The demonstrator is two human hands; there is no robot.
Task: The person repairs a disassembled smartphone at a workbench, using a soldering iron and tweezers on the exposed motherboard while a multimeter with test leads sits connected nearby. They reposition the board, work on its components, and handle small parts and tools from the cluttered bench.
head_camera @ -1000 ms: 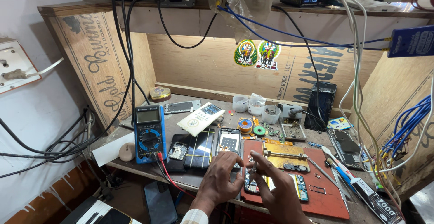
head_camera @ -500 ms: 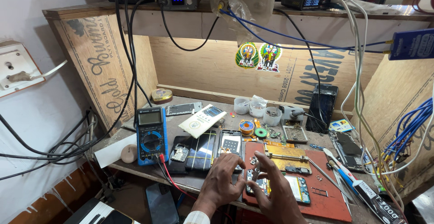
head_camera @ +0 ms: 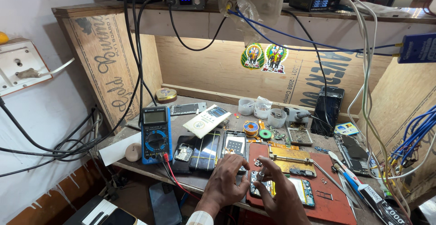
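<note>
An opened phone [head_camera: 297, 192] with its green board showing lies on a red work mat [head_camera: 334, 204] at the bench's front edge. My left hand [head_camera: 225, 182] rests curled over the phone's left end and holds it down, fingertips by its top corner. My right hand [head_camera: 279, 193] hovers over the phone's middle. Its thumb and forefinger pinch a small pale part [head_camera: 261, 176] just above the board. Both wrists come in from the bottom edge.
Left of my hands lie several dismantled phones [head_camera: 204, 150] and a blue multimeter [head_camera: 156, 134] with red and black leads. A gold board holder [head_camera: 290, 157], small cups [head_camera: 262, 108], solder reels [head_camera: 250, 127], tweezers and tools [head_camera: 349, 175] crowd the bench. Cables hang at both sides.
My hands have stayed over the opened phone, with only small finger shifts. My right hand's fingers have risen a little with the small part pinched.
</note>
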